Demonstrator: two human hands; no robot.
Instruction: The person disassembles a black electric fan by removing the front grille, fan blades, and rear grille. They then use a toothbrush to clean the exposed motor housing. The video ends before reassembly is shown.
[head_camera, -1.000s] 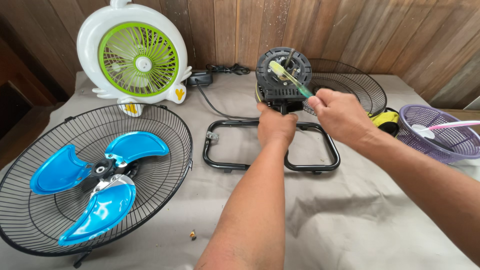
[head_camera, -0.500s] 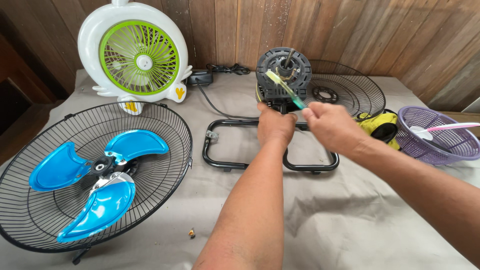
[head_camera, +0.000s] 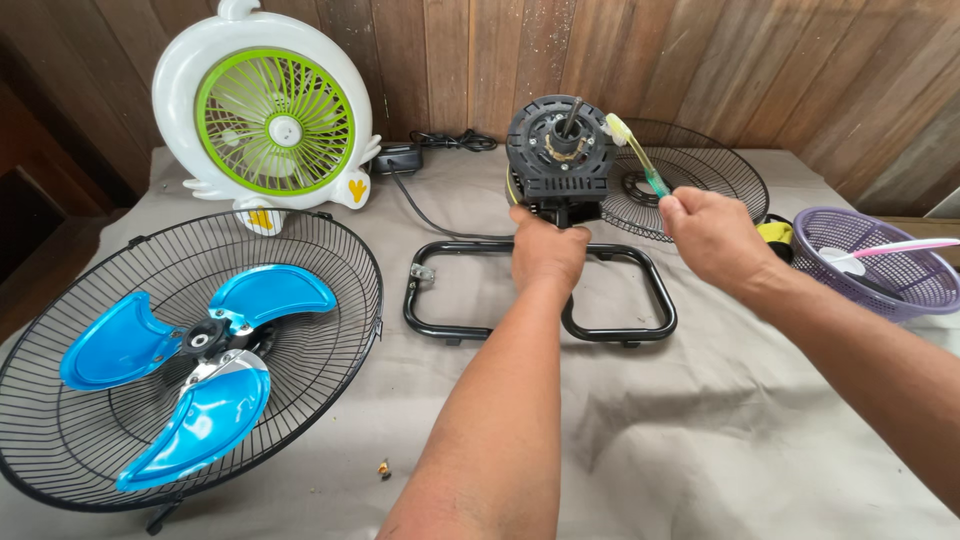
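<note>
Hands: left hand (head_camera: 548, 248) clenched around the neck just under the black fan motor (head_camera: 559, 150), holding it upright on its black tube stand (head_camera: 540, 293). Right hand (head_camera: 712, 236) pinched on the handle of a green-and-yellow toothbrush (head_camera: 636, 153), its head raised beside the motor's right edge, just clear of the face.

Fan motor: round, vented, front face toward the camera, bare shaft (head_camera: 573, 113) sticking up from the centre, copper windings showing through the openings. Stands near the back of the tabletop (head_camera: 700, 430), which is covered with a grey cloth.

Rear guard (head_camera: 700, 175): black wire, lying flat behind the right hand, partly hidden by it.

Front guard (head_camera: 190, 355): black wire, lying at the left, with the blue three-blade propeller (head_camera: 195, 350) resting inside it.

Small fan (head_camera: 270, 105): white body, green grille, standing against the wooden wall.

Basket (head_camera: 880, 265): purple plastic, far right, with a pink-handled item inside.

Cord (head_camera: 430, 195): black, running back from the motor toward the wall.

Small loose part (head_camera: 384, 468): on the cloth near the front edge, too small to identify.

Risks, as judged: bristles pushed through the vents could snag or scrape the fine windings; a hard stroke could tip the motor if the left hand loosens; the loose part could roll off the cloth and be lost.
</note>
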